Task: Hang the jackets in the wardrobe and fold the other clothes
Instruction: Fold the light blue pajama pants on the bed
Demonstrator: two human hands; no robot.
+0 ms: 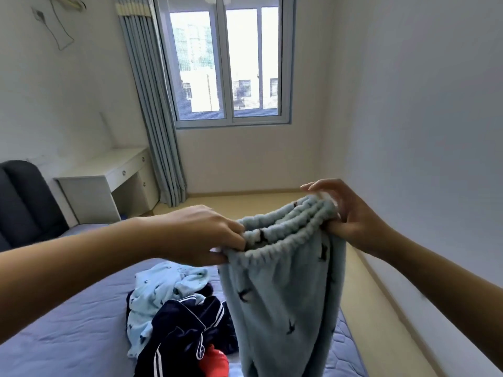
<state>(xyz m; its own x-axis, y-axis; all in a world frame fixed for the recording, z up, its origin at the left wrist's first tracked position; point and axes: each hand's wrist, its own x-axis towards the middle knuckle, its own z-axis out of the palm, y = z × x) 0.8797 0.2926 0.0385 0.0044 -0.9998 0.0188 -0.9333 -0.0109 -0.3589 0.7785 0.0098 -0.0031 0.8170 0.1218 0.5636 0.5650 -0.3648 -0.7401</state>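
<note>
L hand (206, 235) & R hand (351, 213) both grip pants (285, 281) by the top, not folded yet; pile (174, 317) on bed (68, 336) left to do.

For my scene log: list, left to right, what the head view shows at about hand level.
dark headboard → white desk → left hand → light blue fleece trousers, gripped at the waistband by both hands → right hand → bare wall
</note>
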